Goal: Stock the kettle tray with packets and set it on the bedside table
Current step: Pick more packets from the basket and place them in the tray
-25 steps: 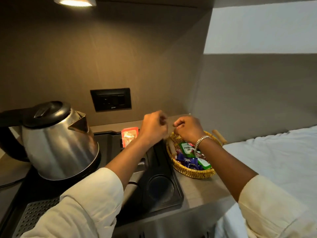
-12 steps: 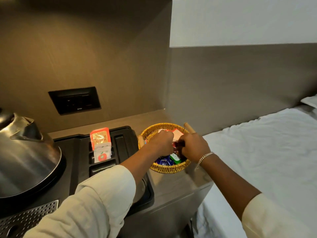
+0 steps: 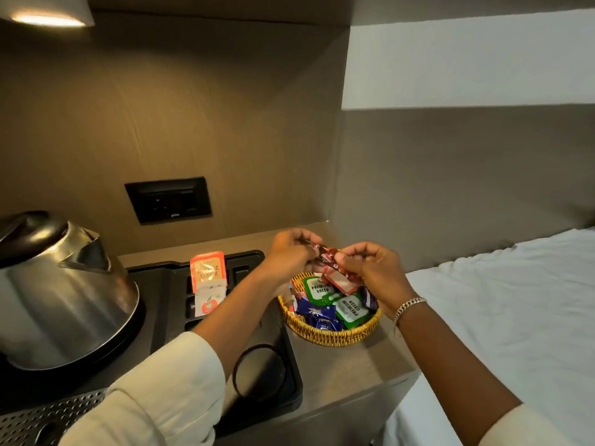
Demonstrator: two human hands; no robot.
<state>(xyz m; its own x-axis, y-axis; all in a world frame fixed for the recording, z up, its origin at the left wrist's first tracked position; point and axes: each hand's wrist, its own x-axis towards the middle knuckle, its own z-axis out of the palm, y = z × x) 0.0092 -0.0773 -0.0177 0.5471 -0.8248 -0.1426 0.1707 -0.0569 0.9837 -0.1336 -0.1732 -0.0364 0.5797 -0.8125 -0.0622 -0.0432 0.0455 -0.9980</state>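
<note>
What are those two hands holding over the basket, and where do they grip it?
A red packet, pinched between both hands: the left hand at its upper-left end, the right hand nearer its middle.

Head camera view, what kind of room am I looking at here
Most likely a hotel guest room: a steel kettle on a black tray with slotted tea packets, a wicker basket of sachets, and a white-sheeted bed right beside the counter.

The kettle [image 3: 61, 304] is polished, mirror-bright metal with a glossy black lid, standing on a smooth matt black plastic tray [image 3: 167, 320] beside a perforated metal grille [image 3: 35, 420]. The basket [image 3: 328, 333] is rough woven cane, filled with shiny foil and glossy packets [image 3: 351, 309]. The tabletop [image 3: 347, 371] looks matt, the bed sheet [image 3: 502, 317] soft creased cloth.
</note>
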